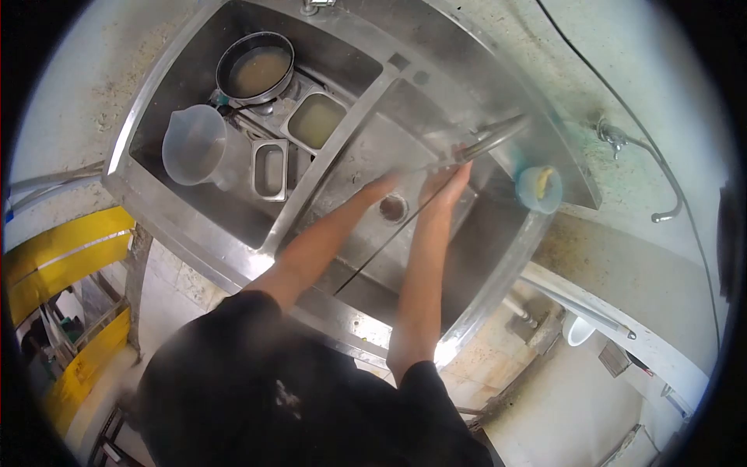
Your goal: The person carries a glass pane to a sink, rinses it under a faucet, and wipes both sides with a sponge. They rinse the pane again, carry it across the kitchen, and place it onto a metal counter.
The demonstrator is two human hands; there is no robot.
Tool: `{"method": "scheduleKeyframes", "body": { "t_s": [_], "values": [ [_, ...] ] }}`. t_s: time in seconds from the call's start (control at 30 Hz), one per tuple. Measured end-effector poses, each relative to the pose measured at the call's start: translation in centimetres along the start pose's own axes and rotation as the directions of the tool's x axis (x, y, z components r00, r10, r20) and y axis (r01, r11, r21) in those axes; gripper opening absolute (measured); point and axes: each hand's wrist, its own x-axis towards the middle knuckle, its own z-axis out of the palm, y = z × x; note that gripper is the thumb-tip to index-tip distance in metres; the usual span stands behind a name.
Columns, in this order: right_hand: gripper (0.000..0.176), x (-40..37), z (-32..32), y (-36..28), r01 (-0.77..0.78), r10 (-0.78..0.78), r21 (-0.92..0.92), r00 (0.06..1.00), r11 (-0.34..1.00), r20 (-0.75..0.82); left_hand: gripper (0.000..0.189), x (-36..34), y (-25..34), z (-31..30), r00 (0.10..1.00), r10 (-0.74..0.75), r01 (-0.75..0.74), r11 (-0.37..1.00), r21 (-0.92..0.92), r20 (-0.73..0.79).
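Note:
My right hand [445, 185] is in the right sink basin, fingers up close under the faucet spout [494, 138]. A long thin dark rod [381, 251] runs from this hand down and left toward the basin's front wall; its upper end is hidden at the fingers. My left hand [379, 187] is to the left, over the basin near the drain [393, 208], with its fingers smeared by motion. A pale blurred streak stretches between the two hands; I cannot tell whether it is water or part of a utensil.
The left basin holds a round pan [257, 68] of cloudy liquid, a translucent plastic pitcher [194, 145], metal containers [317, 121] and utensils. A tub [538, 189] with a yellow sponge stands on the right rim. A wall tap [612, 136] is farther right.

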Motion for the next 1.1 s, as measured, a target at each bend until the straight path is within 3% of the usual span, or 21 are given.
{"method": "scheduleKeyframes", "body": {
  "t_s": [0.07, 0.1, 0.17, 0.2, 0.27, 0.33, 0.4, 0.43, 0.47, 0.53, 0.57, 0.63, 0.67, 0.73, 0.77, 0.83, 0.9, 0.97, 1.0, 1.07, 1.1],
  "values": [
    [0.058, 0.1, 0.0, 0.1, -0.004, 0.004, 0.021, 1.0, 1.0, 0.012, 0.07, 1.3, 12.8, 2.9, 0.967, 0.22, -0.19, 0.959, -0.208, 0.127],
    [0.055, 0.1, -0.3, 0.1, 0.004, -0.005, 0.045, 1.0, 0.999, 0.027, 0.069, -2.7, 15.2, 3.0, 0.928, 0.332, -0.266, 0.909, -0.32, 0.171],
    [0.05, 0.8, -1.5, 0.6, -0.033, 0.025, 0.102, 0.997, 0.994, 0.071, 0.068, -10.1, 20.2, 3.3, 0.936, 0.307, -0.242, 0.916, -0.319, 0.172],
    [0.051, 1.1, -2.1, 0.8, -0.037, 0.037, 0.018, 0.999, 0.999, 0.011, 0.068, -13.1, 20.7, 3.8, 0.942, 0.289, -0.225, 0.922, -0.316, 0.171],
    [0.051, 1.1, -1.7, 0.5, -0.035, 0.033, -0.051, 0.998, 0.998, -0.049, 0.067, -13.5, 14.5, 4.6, 0.833, 0.549, -0.517, 0.816, -0.26, 0.065],
    [0.048, -0.3, -0.3, -0.1, 0.02, -0.018, 0.037, 0.998, 0.999, -0.054, 0.067, -15.2, 7.9, 4.2, 0.975, 0.199, -0.212, 0.963, -0.165, -0.094],
    [0.049, 0.0, -1.2, 0.5, 0.032, -0.029, 0.05, 0.997, 0.998, -0.064, 0.071, -12.2, 0.2, 2.2, 0.965, -0.251, 0.23, 0.948, -0.222, -0.074],
    [0.05, 0.4, -1.3, 0.6, 0.041, -0.038, 0.052, 0.997, 0.998, -0.065, 0.071, -9.1, -2.2, 1.9, 0.973, -0.225, 0.213, 0.959, -0.19, -0.046],
    [0.05, 0.6, -0.8, 0.2, 0.058, -0.055, 0.059, 0.997, 0.997, -0.056, 0.072, -6.1, -2.5, 1.1, 0.981, -0.194, 0.188, 0.969, -0.16, -0.017],
    [0.05, 0.0, -0.8, -0.1, 0.014, -0.013, 0.018, 0.997, 1.0, -0.077, 0.067, -3.1, 6.2, 2.1, 0.999, 0.035, -0.037, 0.996, -0.081, -0.035],
    [0.05, 0.0, -1.0, 0.0, 0.015, -0.014, 0.015, 0.997, 1.0, -0.079, 0.059, -1.0, 8.9, 2.7, 0.973, 0.23, -0.23, 0.969, -0.086, -0.014],
    [0.05, 0.6, -1.5, 0.4, -0.01, -0.003, 0.11, 0.993, 0.994, 0.119, 0.052, 0.4, 14.9, 3.8, 0.948, 0.312, -0.288, 0.923, -0.255, 0.058],
    [0.05, 0.6, -1.6, 0.4, -0.01, -0.002, 0.107, 0.993, 0.994, 0.115, 0.052, 0.7, 16.5, 4.6, 0.949, 0.31, -0.285, 0.923, -0.258, 0.061],
    [0.053, 0.6, -1.0, 0.7, 0.022, -0.037, 0.122, 0.992, 0.992, 0.117, 0.048, 0.6, 19.2, 5.5, 0.742, 0.662, -0.63, 0.742, 0.232, -0.104],
    [0.053, 0.7, -0.9, 0.9, 0.024, -0.04, 0.132, 0.992, 0.991, 0.12, 0.048, -1.6, 20.2, 5.0, 0.74, 0.665, -0.63, 0.738, 0.241, -0.101],
    [0.044, 1.3, -1.2, 1.6, -0.003, -0.008, 0.184, 0.998, 0.983, 0.062, 0.049, -7.6, 20.5, 3.6, 0.907, 0.419, -0.418, 0.89, -0.182, -0.038],
    [0.043, 4.1, -3.3, 4.1, -0.008, -0.008, 0.191, 0.997, 0.982, 0.083, 0.053, -4.4, 13.0, 3.1, 0.976, 0.193, -0.203, 0.975, -0.091, -0.102],
    [0.042, 3.9, -3.4, 4.3, -0.025, 0.007, 0.189, 0.995, 0.982, 0.096, 0.057, -0.3, 4.3, 1.2, 0.966, 0.05, 0.044, 0.935, 0.352, -0.254],
    [0.042, 2.3, -2.2, 3.0, 0.001, -0.005, 0.16, 1.0, 0.987, 0.027, 0.057, -1.8, 5.2, 1.0, 0.965, 0.057, 0.038, 0.935, 0.352, -0.256],
    [0.042, 1.6, -1.0, 1.2, 0.033, -0.03, 0.119, 0.999, 0.992, -0.026, 0.057, -5.4, 9.1, 1.5, 0.881, 0.084, 0.298, 0.666, 0.683, -0.466],
    [0.042, 1.4, -0.9, 0.9, 0.037, -0.037, 0.127, 0.999, 0.991, -0.004, 0.057, -4.8, 9.9, 1.9, 0.879, 0.083, 0.297, 0.675, 0.676, -0.47]
  ]
}}
